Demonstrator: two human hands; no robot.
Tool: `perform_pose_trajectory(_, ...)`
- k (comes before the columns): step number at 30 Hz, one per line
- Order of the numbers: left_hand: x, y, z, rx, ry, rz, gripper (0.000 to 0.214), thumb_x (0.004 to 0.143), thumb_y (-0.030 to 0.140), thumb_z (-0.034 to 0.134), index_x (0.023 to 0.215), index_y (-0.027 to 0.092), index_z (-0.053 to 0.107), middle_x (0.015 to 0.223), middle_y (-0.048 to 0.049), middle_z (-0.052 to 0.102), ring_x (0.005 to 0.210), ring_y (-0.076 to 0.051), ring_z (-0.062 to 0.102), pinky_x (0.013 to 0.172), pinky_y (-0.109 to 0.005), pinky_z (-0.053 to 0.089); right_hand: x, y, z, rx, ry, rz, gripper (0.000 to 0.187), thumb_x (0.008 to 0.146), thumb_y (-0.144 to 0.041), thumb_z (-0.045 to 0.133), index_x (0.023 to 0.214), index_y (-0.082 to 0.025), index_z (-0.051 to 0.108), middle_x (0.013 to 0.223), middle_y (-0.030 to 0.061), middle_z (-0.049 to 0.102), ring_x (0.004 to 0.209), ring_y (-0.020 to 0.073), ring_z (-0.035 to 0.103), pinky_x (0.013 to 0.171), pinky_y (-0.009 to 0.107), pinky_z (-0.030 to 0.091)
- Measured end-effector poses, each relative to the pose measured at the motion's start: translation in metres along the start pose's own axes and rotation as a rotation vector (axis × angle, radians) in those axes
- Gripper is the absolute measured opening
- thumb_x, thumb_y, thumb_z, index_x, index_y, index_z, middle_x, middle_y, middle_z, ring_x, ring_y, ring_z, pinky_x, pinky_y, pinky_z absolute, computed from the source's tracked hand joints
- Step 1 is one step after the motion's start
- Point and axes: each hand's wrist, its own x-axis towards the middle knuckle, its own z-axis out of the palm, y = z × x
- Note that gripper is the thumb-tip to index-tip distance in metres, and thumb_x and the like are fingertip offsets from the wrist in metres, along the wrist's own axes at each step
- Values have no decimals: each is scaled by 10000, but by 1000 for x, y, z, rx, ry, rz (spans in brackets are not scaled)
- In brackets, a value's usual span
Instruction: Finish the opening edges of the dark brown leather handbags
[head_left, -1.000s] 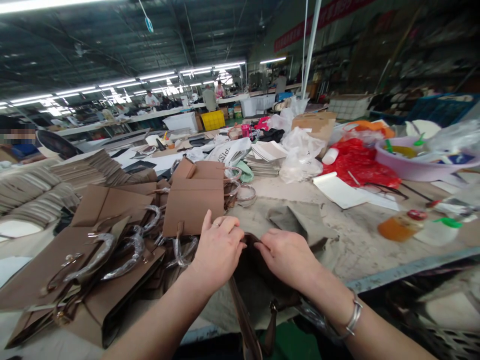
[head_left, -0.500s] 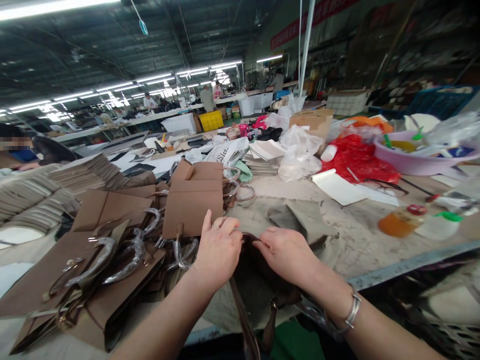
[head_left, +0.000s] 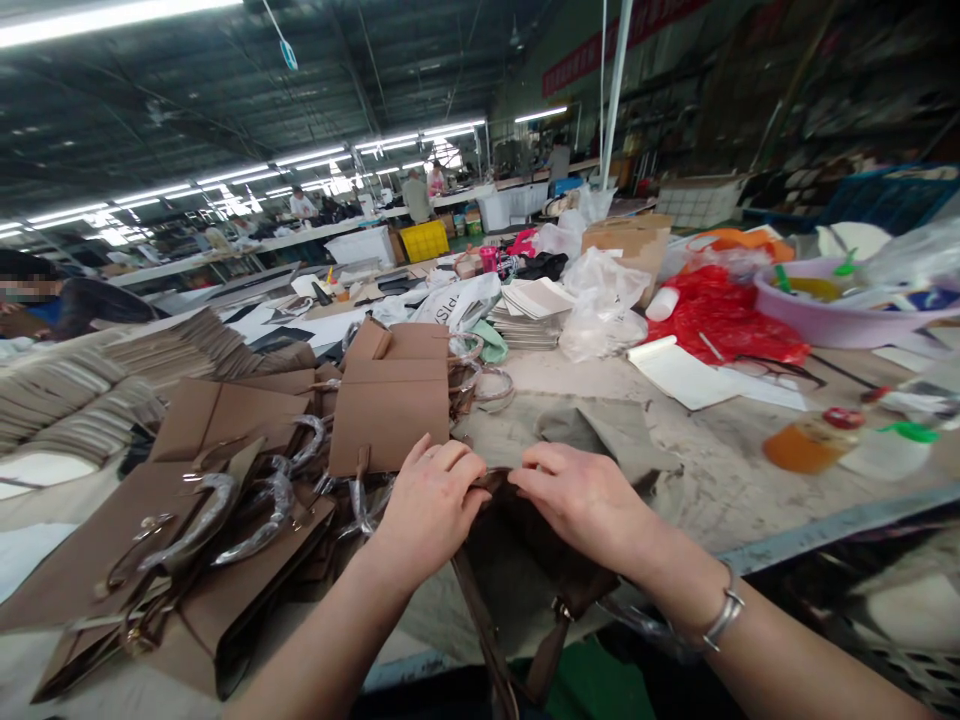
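Observation:
A brown handbag (head_left: 517,570) lies open in front of me at the table's near edge, its dark inside facing up and its straps hanging toward me. My left hand (head_left: 435,500) grips the far rim of the bag with bent fingers. Close beside it, my right hand (head_left: 577,500) pinches the same rim, a small gap between the two. The fingertips are partly hidden at the rim. Left of my hands lie several more brown handbags (head_left: 390,415), their ring handles wrapped in clear plastic.
Stacked brown panels (head_left: 180,350) stand at the far left near another person (head_left: 82,300). A grey-green cloth (head_left: 517,425) spreads beyond the bag. To the right are a white notepad (head_left: 682,375), a red plastic bag (head_left: 720,310), a jar of orange liquid (head_left: 806,445) and a lilac basin (head_left: 832,315).
My hands have shifted slightly along the bag's rim, the left fingers curling more closely over it. The bag's straps have swung a little. The person at far left has moved slightly.

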Motion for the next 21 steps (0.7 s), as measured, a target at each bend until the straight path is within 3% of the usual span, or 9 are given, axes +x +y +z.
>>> perform_pose_trajectory(7,-1,2,-1,0,-5,-1,53,812,206,616,851,226,586,927,-3,599,900,-196,555,1055,-509,284,4,3,0,102,28,-96,211,900,-139,494,896,-231,684,881,27,591,809,138,521,729,253,391)
perform_pose_trajectory(12,-2,1,0,10,17,2,26,825,202,594,843,218,605,934,-10,601,905,-197,553,1079,-516,258,5,5,4,115,69,-55,146,888,-188,542,950,-207,673,914,52,603,851,163,546,779,279,426)
perform_pose_trajectory(21,0,2,1,17,24,22,70,853,201,547,864,222,612,951,-5,599,909,-189,551,1097,-522,227,6,5,2,103,16,-69,116,882,-235,571,898,-213,683,887,38,589,831,159,535,774,283,416)
